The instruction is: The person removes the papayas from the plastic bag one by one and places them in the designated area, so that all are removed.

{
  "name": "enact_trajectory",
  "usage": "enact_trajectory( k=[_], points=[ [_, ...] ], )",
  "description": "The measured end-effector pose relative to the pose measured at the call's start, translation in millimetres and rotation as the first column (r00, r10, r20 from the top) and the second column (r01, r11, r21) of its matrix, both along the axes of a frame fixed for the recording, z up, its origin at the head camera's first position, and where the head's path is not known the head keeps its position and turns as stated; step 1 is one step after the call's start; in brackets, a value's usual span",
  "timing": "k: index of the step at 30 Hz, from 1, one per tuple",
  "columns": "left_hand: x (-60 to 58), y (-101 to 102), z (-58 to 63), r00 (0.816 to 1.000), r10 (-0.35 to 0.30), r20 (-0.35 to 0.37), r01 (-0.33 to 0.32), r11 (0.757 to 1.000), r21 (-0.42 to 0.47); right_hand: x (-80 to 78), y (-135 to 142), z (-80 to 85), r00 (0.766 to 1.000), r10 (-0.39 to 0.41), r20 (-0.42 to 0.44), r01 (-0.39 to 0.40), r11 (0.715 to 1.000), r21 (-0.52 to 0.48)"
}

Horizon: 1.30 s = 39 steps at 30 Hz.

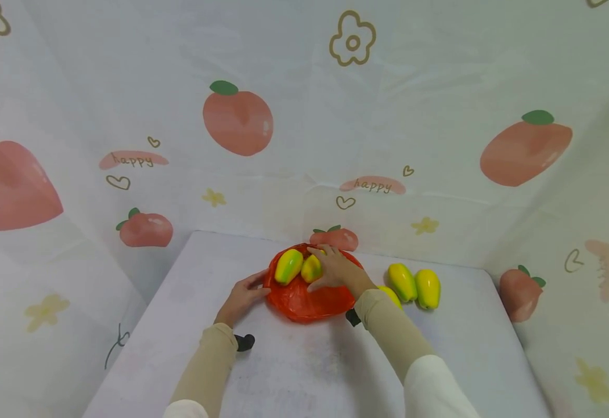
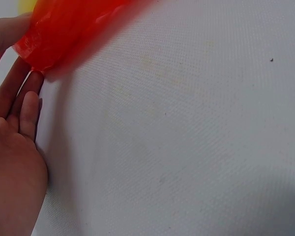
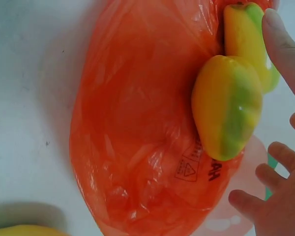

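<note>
A red plastic bag (image 1: 309, 305), spread out round, lies near the back of the table. Two papaya-like yellow-green fruits rest on its far part, a left one (image 1: 288, 267) and a right one (image 1: 311, 270). At the bag's left rim, my left hand (image 1: 242, 297) holds the edge; the left wrist view has the thumb above the red plastic (image 2: 78, 34) and the fingers beneath. My right hand (image 1: 335, 270) hovers over the bag, partly covering the right fruit. The right wrist view shows its fingers spread, holding nothing, beside the nearer fruit (image 3: 226, 108).
On the table's right stand two more yellow-green fruits, one on the left (image 1: 401, 282) and one on the right (image 1: 428, 289). A third fruit (image 1: 391, 296) is partly hidden by the right sleeve. Patterned cloth (image 1: 304, 116) hangs close behind the table and along its sides.
</note>
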<state>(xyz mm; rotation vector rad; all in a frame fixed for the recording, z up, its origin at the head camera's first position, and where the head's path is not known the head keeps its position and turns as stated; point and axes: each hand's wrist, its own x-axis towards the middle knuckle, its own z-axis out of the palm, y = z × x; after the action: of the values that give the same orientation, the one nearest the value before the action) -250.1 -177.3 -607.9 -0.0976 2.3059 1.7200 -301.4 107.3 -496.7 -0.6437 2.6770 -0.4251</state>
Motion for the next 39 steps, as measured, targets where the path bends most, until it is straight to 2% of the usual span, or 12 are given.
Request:
enact_trajectory(
  k=[9,18,34,39],
  points=[
    [-1.3,-2.0,-3.8,1.000,-0.005,-0.009,0.005,1.000,0.012,-4.6,-3.9,-5.7,0.996,-0.025,0.081,0.028,0.999,-0.038],
    [-3.1,-2.9,-7.6,1.000,0.000,0.008,-0.001,1.000,0.017,-5.4,-5.9,-10.4,0.992,-0.037,0.122,0.042,0.998,-0.045],
    [-3.7,-2.6,-4.5,1.000,0.007,0.013,-0.007,1.000,0.005,-5.9,-3.1,-11.9,0.994,-0.036,0.102,0.032,0.999,0.040],
    [-3.7,-1.6,-4.8,1.000,0.010,0.014,-0.010,1.000,-0.006,-5.2,-3.3,-15.3,0.998,-0.024,0.066,0.018,0.997,0.076]
  ],
)
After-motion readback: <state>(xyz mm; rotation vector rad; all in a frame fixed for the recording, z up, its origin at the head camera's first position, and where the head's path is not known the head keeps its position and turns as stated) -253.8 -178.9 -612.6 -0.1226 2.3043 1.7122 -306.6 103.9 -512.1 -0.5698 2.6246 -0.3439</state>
